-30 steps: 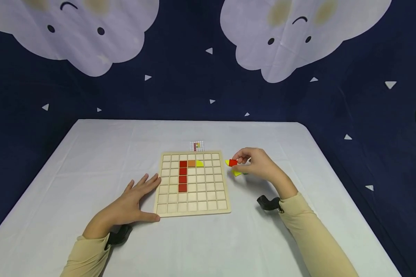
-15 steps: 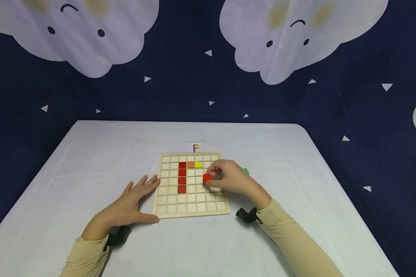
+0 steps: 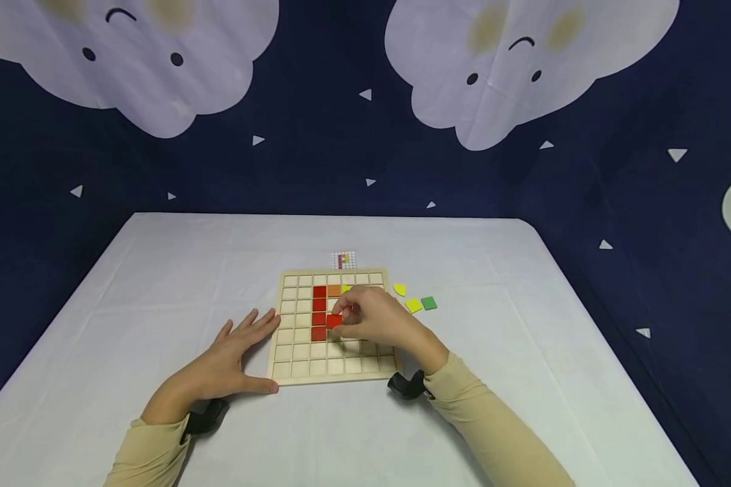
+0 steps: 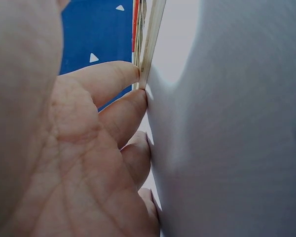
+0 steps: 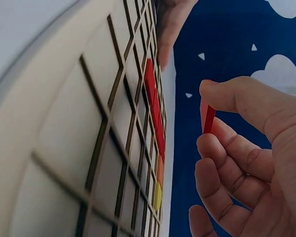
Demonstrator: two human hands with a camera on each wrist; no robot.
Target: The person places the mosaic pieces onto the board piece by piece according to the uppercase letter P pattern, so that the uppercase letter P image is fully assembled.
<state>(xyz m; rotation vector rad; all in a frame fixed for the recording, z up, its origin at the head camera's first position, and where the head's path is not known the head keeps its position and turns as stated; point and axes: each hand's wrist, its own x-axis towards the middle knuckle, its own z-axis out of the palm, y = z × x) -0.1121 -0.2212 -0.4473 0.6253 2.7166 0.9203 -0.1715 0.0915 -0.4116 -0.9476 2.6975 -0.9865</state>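
A red square tile (image 5: 209, 116) is pinched between thumb and fingers of my right hand (image 3: 374, 316), held above the board in the right wrist view. In the head view it overlaps the cells just right of the red column. The wooden grid board (image 3: 311, 368) carries a column of red tiles (image 3: 319, 305), an orange tile (image 3: 334, 290) and a yellow piece (image 3: 345, 289) partly covered by my right hand. My left hand (image 3: 225, 362) lies with spread fingers at the board's left edge, fingertips (image 4: 130, 71) touching its side.
Right of the board lie a yellow quarter-round piece (image 3: 399, 289), a yellow square tile (image 3: 413, 306) and a green square tile (image 3: 429, 303). A small printed pattern card (image 3: 344, 260) lies behind the board on the white table (image 3: 219, 250).
My right hand has carried the red tile from the loose pieces at the right leftward over the board, beside the red column. My left hand stays at the board's edge.
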